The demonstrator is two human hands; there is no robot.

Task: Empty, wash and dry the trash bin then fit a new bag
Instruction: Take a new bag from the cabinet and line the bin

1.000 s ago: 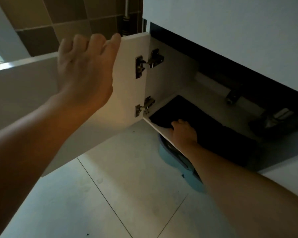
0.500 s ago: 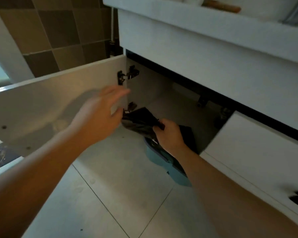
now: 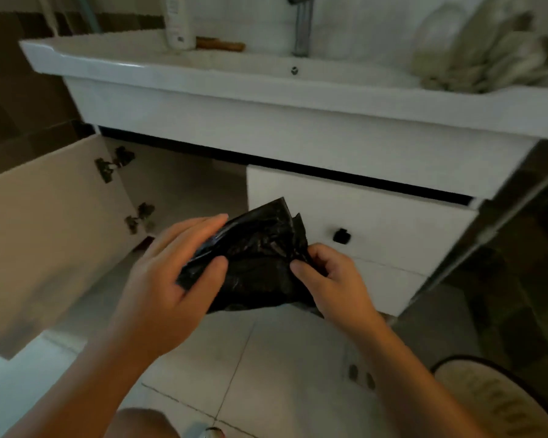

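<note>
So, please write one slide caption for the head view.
Both hands, left hand and right hand, grip a crumpled black bag before the open cabinet door.

The black bag [image 3: 250, 257] is crumpled between both hands, so its far side and lower right corner are hidden behind the left hand [image 3: 168, 279] and right hand [image 3: 332, 279], and whether it is one bag or several cannot be told. Above the bag, the tap [image 3: 301, 23] and white bottle [image 3: 179, 23] are cut off by the top edge. Right of the tap, the pale heap [image 3: 478, 49] is too blurred to identify.
</note>
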